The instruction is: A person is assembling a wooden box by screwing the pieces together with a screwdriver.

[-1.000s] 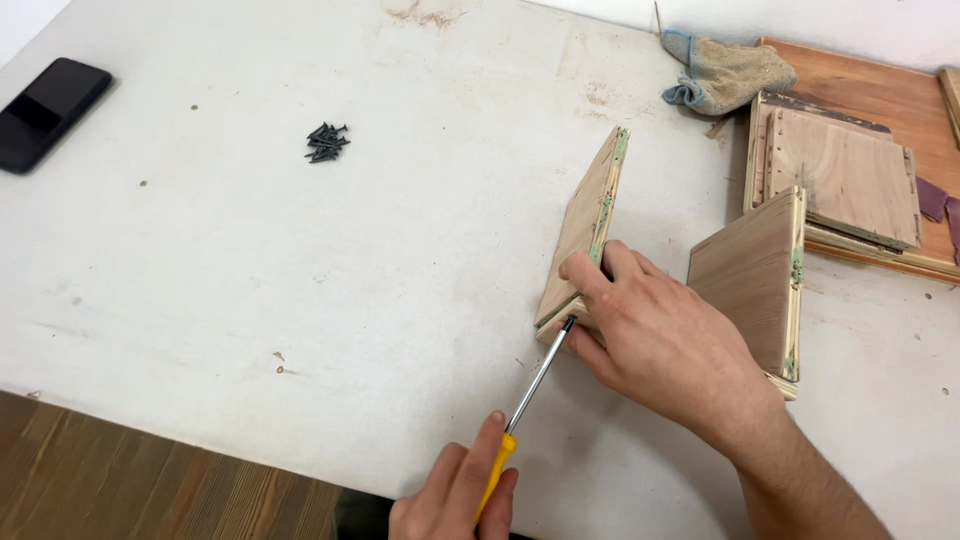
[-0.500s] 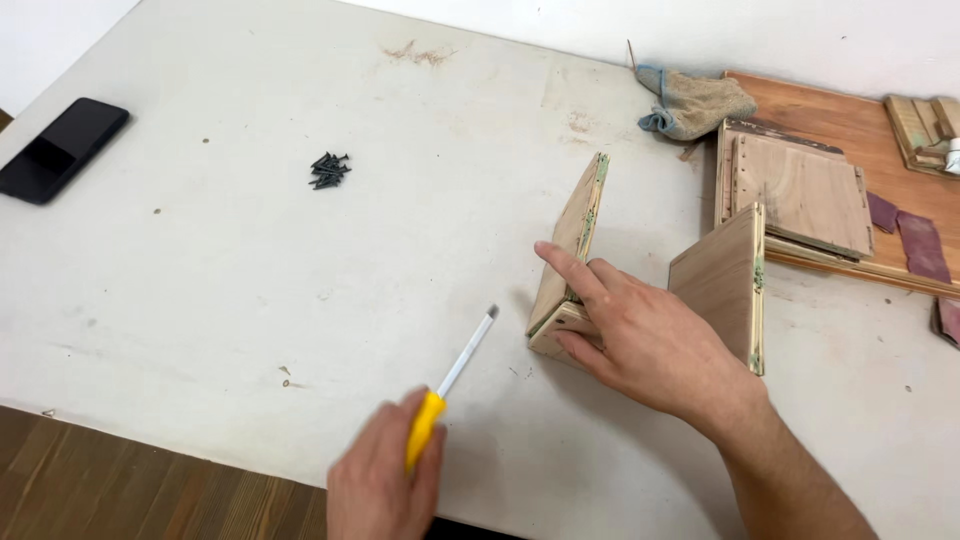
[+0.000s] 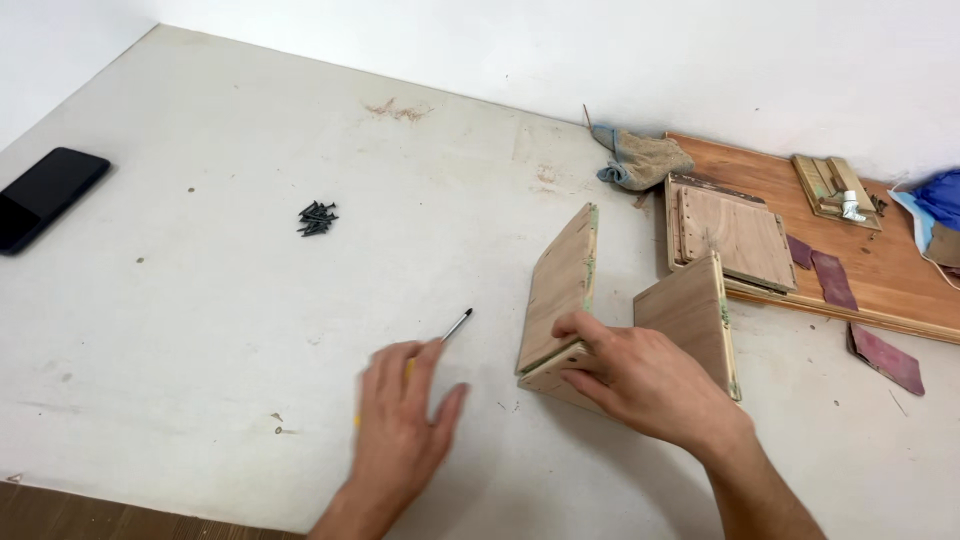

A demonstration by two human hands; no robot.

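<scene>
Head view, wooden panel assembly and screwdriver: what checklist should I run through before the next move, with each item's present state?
1. Right hand steadies the wooden panel assembly: ok, fingers grip its near corner.
2. Panels upright on the table: ok, two boards stand on edge.
3. Left hand has the screwdriver: cannot tell; palm lies flat over the handle, only the shaft shows.
4. Screwdriver tip clear of the panels: ok, a gap shows.
5. Screws available: ok, a small dark pile lies apart to the left.
6. Phone out of the way: ok, near the far left edge.
</scene>
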